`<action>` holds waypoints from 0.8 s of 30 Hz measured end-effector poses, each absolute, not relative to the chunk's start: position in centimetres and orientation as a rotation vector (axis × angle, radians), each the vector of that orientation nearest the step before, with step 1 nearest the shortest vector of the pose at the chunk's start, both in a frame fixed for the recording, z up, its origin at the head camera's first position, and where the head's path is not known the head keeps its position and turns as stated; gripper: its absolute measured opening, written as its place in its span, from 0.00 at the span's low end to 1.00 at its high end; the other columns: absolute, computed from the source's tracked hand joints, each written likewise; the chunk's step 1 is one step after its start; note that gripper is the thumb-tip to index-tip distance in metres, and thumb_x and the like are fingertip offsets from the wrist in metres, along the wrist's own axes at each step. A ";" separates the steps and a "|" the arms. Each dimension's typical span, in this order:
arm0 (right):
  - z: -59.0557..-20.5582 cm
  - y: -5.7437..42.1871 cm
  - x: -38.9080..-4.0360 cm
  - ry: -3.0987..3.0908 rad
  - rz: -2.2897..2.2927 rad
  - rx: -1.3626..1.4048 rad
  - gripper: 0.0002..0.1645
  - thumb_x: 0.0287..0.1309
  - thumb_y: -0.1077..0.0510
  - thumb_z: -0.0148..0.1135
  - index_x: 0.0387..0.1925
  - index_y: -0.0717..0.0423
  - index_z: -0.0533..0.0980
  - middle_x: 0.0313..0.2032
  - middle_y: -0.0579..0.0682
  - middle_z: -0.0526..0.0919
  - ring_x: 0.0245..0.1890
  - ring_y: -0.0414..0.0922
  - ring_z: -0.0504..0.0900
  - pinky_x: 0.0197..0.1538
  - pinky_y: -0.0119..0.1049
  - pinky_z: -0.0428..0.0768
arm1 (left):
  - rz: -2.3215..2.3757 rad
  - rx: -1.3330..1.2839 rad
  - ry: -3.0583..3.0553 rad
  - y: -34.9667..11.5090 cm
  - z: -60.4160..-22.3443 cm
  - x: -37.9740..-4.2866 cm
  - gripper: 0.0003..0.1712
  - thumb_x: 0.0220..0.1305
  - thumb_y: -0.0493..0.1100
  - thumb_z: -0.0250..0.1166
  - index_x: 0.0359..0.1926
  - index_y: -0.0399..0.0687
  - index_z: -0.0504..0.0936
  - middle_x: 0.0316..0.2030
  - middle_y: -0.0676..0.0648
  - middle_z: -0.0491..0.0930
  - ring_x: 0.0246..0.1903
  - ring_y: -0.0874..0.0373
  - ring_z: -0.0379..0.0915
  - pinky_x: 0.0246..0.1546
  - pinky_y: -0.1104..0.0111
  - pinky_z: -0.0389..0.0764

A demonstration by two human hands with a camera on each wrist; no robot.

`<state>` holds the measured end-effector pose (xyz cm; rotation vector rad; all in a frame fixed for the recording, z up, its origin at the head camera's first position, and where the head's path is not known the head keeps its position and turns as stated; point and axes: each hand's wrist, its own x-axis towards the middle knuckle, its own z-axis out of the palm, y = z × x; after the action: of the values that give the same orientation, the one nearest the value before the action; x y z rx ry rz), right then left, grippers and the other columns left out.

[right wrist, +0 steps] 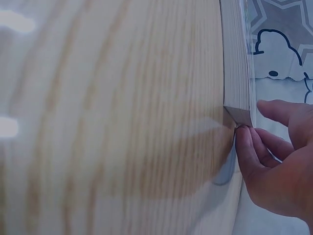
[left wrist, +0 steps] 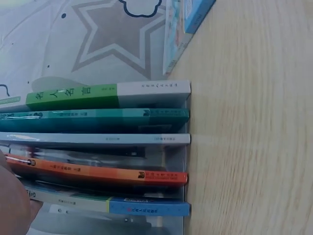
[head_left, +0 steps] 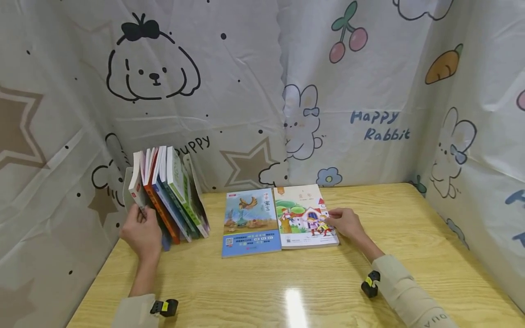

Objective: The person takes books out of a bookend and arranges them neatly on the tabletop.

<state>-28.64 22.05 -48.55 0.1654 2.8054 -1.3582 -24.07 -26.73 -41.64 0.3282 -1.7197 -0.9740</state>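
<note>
A row of upright books [head_left: 157,196] leans at the left of the table between the sides of a pale bookend. My left hand [head_left: 141,230] has its fingers bent at the spine of the leftmost book [head_left: 137,187] and grips it. In the left wrist view, part of a finger covers the end of that book's spine [left wrist: 137,206]. My right hand [head_left: 344,221] touches the right edge of a white picture-cover book [head_left: 301,198] lying flat. From the right wrist, fingertips [right wrist: 243,134] meet the book's corner, and another digit stands out over its cover side.
A blue-covered book [head_left: 250,246] lies flat against the left side of the white one. The wooden table [head_left: 254,291] runs back to a printed cloth curtain [head_left: 229,91], which also hangs at both sides.
</note>
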 end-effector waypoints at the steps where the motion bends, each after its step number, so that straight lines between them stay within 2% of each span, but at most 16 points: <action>1: -48.5 22.0 -28.7 2.804 -1.359 0.162 0.23 0.66 0.59 0.64 0.57 0.69 0.77 0.55 0.66 0.80 0.55 0.60 0.77 0.58 0.53 0.75 | -0.969 0.324 -1.713 -26.8 -41.6 -24.0 0.11 0.63 0.28 0.59 0.23 0.30 0.72 0.15 0.43 0.65 0.18 0.66 0.53 0.21 0.76 0.53; 7: -48.5 22.0 -28.8 2.801 -1.356 0.149 0.23 0.66 0.58 0.64 0.57 0.68 0.77 0.55 0.66 0.79 0.55 0.60 0.77 0.58 0.53 0.75 | -0.984 0.312 -1.675 -26.7 -40.8 -23.4 0.15 0.63 0.29 0.58 0.21 0.30 0.67 0.13 0.47 0.58 0.16 0.65 0.51 0.20 0.75 0.51; 11: -48.7 22.1 -28.8 2.802 -1.364 0.159 0.22 0.67 0.57 0.63 0.57 0.69 0.77 0.54 0.66 0.79 0.53 0.58 0.77 0.56 0.52 0.76 | -1.015 0.297 -1.646 -26.4 -40.0 -23.1 0.10 0.64 0.29 0.59 0.25 0.30 0.76 0.14 0.47 0.68 0.16 0.70 0.59 0.21 0.80 0.58; 13: -48.8 22.2 -28.9 2.817 -1.363 0.162 0.21 0.68 0.57 0.62 0.55 0.69 0.78 0.53 0.65 0.80 0.52 0.57 0.78 0.54 0.51 0.77 | -1.013 0.278 -1.633 -26.2 -39.4 -22.8 0.08 0.63 0.28 0.59 0.27 0.28 0.78 0.14 0.45 0.69 0.16 0.70 0.59 0.20 0.81 0.59; 18: -48.9 22.3 -29.1 2.844 -1.360 0.150 0.21 0.68 0.57 0.62 0.54 0.70 0.79 0.49 0.65 0.82 0.47 0.56 0.79 0.50 0.48 0.78 | -0.991 0.242 -1.587 -24.8 -37.3 -21.2 0.06 0.61 0.24 0.59 0.27 0.25 0.78 0.12 0.44 0.61 0.16 0.69 0.51 0.20 0.79 0.52; 22: -48.9 22.2 -29.5 2.862 -1.380 0.135 0.22 0.67 0.57 0.62 0.55 0.71 0.78 0.48 0.65 0.82 0.45 0.56 0.80 0.49 0.47 0.79 | -0.986 0.211 -1.540 -23.7 -35.5 -19.6 0.08 0.60 0.24 0.58 0.35 0.24 0.84 0.16 0.40 0.71 0.17 0.71 0.56 0.21 0.82 0.58; 24: -48.8 22.0 -29.7 2.898 -1.396 0.127 0.23 0.67 0.57 0.62 0.55 0.71 0.77 0.48 0.65 0.82 0.46 0.56 0.80 0.50 0.48 0.79 | -0.988 0.189 -1.525 -23.6 -35.2 -19.1 0.11 0.60 0.24 0.58 0.40 0.27 0.86 0.20 0.37 0.79 0.19 0.72 0.64 0.24 0.83 0.64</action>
<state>-29.69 21.97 -48.80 0.1267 2.8982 -1.3965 -19.14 -23.60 -35.20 0.1891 -1.5249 -0.9876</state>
